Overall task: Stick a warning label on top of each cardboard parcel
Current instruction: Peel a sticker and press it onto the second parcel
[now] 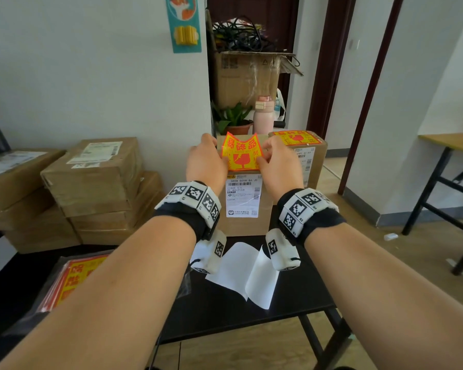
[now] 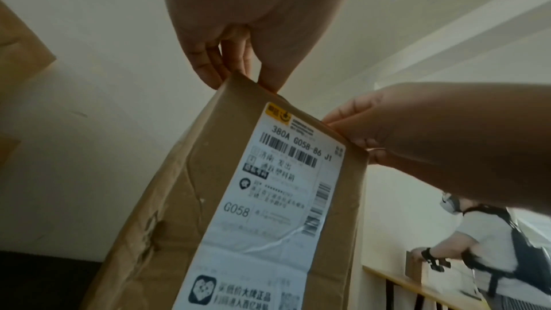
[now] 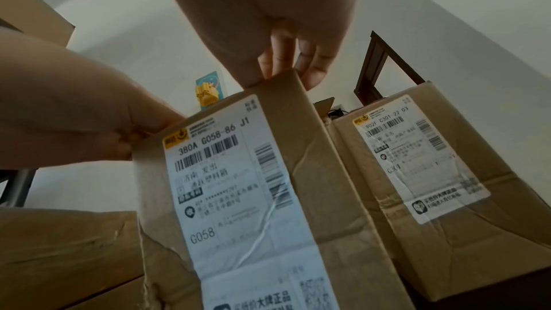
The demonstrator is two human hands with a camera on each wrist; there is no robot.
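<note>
On the black table (image 1: pixel 292 297) stands the upright cardboard parcel (image 1: pixel 247 222), stiff, creased, taped. Its neighbour (image 1: pixel 309 156) already carries a sticker. Above the parcel's top, left hand (image 1: pixel 206 161) and right hand (image 1: pixel 277 161) pinch the warning label (image 1: pixel 242 153) by its side edges. Judged thin, limp, tacky; edge grip suits.

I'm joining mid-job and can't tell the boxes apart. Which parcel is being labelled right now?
Start at the black table under the forearms. Two upright parcels stand at its far edge; it is the left parcel, below the warning label that both hands hold. Its white shipping sticker reads G058, and unlike the right parcel, its top carries no stuck label yet.
</note>
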